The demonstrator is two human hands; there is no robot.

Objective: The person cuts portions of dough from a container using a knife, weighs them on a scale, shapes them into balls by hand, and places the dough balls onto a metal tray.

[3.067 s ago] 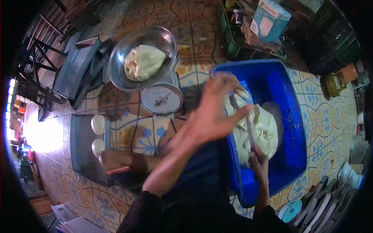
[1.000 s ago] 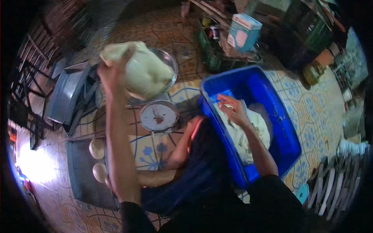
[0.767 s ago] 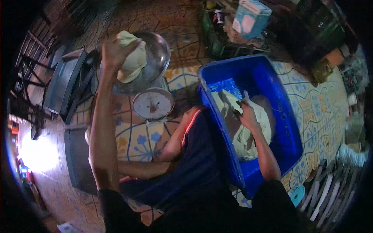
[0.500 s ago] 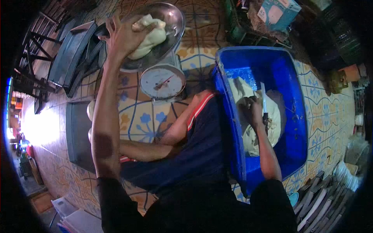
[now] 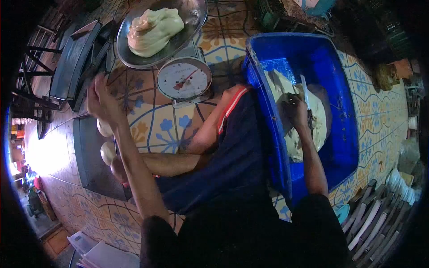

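Observation:
My left hand [image 5: 103, 102] is in the air beside the scale, slightly blurred, with nothing visible in it and its fingers loosely stretched. A lump of pale dough [image 5: 154, 32] lies in the metal bowl [image 5: 193, 18] on top of the dial scale [image 5: 184, 79]. Inside the blue tub [image 5: 342, 147], my right hand [image 5: 298, 109] is closed over a larger mass of dough [image 5: 316, 129]. A knife [image 5: 305, 91] with a pale blade and dark handle runs along that hand, which seems to grip it; the fingers partly hide the hold.
A dark tray [image 5: 91, 154] on the left holds rounded dough pieces [image 5: 107, 153]. More metal trays [image 5: 76, 62] lean behind it. Stacked wooden sticks [image 5: 380, 219] lie at lower right, and clear plastic boxes [image 5: 107, 254] at lower left. Patterned tiles cover the floor.
My left hand has let go of the dough in the scale bowl and moved down and left. My right hand stays in the tub by the knife. The view has tilted slightly.

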